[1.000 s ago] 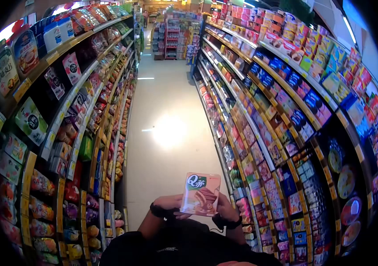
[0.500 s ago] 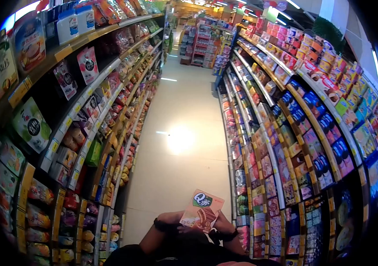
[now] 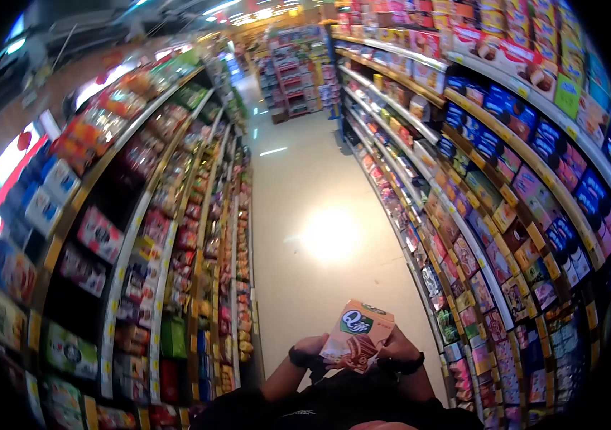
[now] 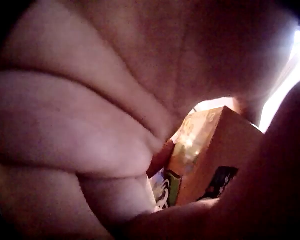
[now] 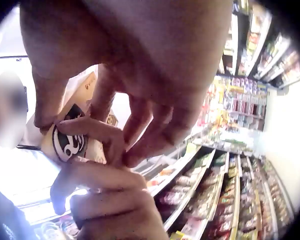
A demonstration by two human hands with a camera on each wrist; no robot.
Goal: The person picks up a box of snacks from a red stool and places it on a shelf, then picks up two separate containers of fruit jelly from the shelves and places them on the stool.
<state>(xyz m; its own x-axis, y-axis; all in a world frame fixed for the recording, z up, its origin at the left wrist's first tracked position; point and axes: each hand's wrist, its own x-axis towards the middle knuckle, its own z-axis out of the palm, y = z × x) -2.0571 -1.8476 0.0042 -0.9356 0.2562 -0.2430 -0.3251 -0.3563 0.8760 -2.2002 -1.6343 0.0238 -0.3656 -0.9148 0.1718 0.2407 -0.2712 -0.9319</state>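
In front of the torso, both hands hold a pinkish-orange snack cake box (image 3: 358, 338) with a dark green logo and a picture of layered chocolate cake. My left hand (image 3: 311, 346) grips its left side, and my right hand (image 3: 400, 347) grips the right side. The box is tilted, with its upper end panel showing. Seen from the left wrist, the box (image 4: 202, 155) lies beyond the curled fingers. From the right wrist, the right thumb and fingers surround the box (image 5: 85, 92), and left fingers (image 5: 105, 135) press near the logo. Dark bands circle both wrists.
Packed shelves of bagged snacks (image 3: 198, 201) line the aisle's left side. Shelves of boxed biscuits (image 3: 492, 251) run along the right. Between them stretches a pale floor (image 3: 298, 287) with a bright reflection. A display rack (image 3: 291, 79) stands at the far end.
The head view has swung and tilted, shifting the shelves and hands within it. The box has been angled so its upper end panel now shows. Both hands keep hold of it.
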